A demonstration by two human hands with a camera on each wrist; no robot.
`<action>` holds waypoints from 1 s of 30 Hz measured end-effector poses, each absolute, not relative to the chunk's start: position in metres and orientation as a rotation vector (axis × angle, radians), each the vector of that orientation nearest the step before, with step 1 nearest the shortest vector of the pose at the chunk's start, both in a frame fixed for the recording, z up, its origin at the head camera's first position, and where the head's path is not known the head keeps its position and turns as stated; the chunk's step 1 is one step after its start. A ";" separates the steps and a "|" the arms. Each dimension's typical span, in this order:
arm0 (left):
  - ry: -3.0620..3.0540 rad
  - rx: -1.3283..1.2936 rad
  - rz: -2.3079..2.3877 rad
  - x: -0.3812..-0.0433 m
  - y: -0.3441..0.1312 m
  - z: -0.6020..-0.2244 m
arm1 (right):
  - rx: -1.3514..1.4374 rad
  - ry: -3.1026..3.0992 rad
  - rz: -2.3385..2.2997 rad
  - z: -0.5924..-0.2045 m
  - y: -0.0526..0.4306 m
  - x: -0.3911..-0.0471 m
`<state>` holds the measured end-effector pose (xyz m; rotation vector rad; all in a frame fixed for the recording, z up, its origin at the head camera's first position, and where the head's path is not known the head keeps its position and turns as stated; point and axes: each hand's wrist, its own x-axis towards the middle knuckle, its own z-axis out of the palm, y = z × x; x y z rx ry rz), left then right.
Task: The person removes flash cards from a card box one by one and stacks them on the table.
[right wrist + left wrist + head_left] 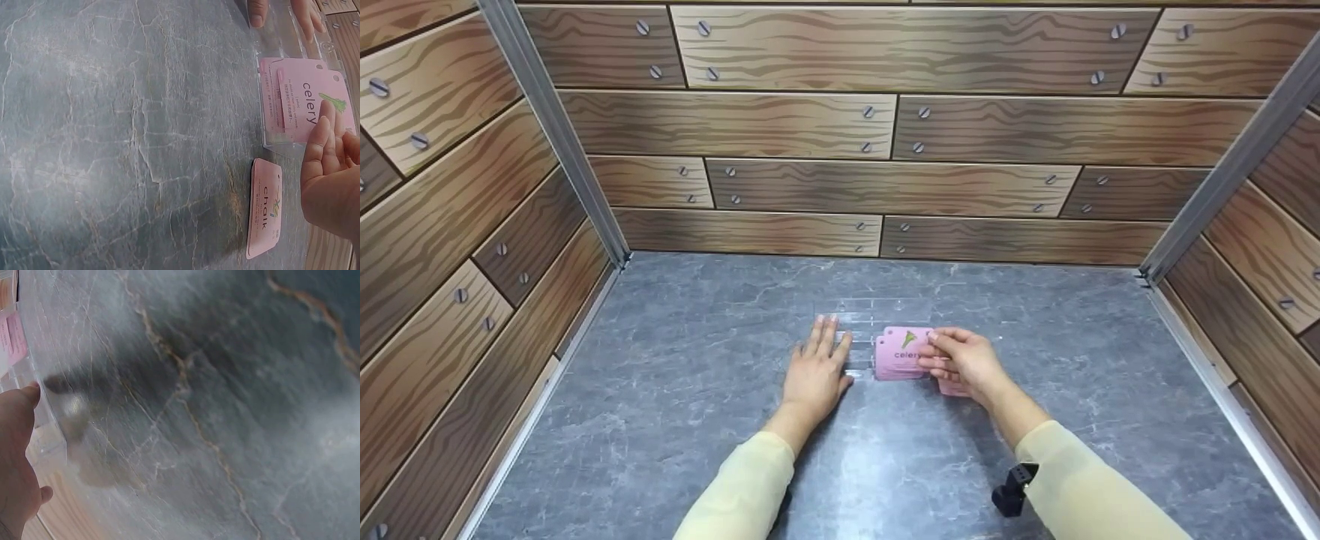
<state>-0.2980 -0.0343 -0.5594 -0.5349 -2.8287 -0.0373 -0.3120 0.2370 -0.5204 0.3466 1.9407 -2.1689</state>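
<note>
My right hand (964, 364) pinches a pink card (298, 107) by its right edge, printed "celery" with a green stalk picture. The card overlaps another pink card (271, 95) lying in a clear plastic tray (901, 307) with dividers. My left hand (814, 379) rests with its fingers spread over the tray's left side; in the left wrist view its thumb (32, 392) is at the tray's near edge. Partly hidden under my right hand in the head view, a stack of pink cards (264, 211) with "chalk" on top lies on the table beside the tray.
The grey marbled tabletop (675, 420) meets wood-print panels (795, 184) at the back and both sides. Metal posts (562, 135) stand in the back corners. A black camera (1012, 491) is strapped at my right sleeve.
</note>
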 end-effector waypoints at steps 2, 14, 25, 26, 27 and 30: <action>-2.831 -0.534 -0.034 -0.298 -0.034 -0.560 | 0.346 1.939 -2.165 -0.520 0.237 -0.312; -2.829 -0.539 -0.056 -0.299 -0.035 -0.560 | 0.312 1.910 -2.186 -0.515 0.236 -0.313; -2.815 -0.543 -0.060 -0.299 -0.035 -0.562 | 0.281 1.897 -2.214 -0.508 0.241 -0.314; -2.817 -0.542 -0.058 -0.299 -0.034 -0.562 | 0.278 1.899 -2.214 -0.507 0.242 -0.314; -2.817 -0.540 -0.058 -0.298 -0.034 -0.562 | 0.282 1.900 -2.217 -0.506 0.243 -0.314; -2.816 -0.539 -0.059 -0.298 -0.034 -0.561 | 0.283 1.891 -2.226 -0.502 0.246 -0.313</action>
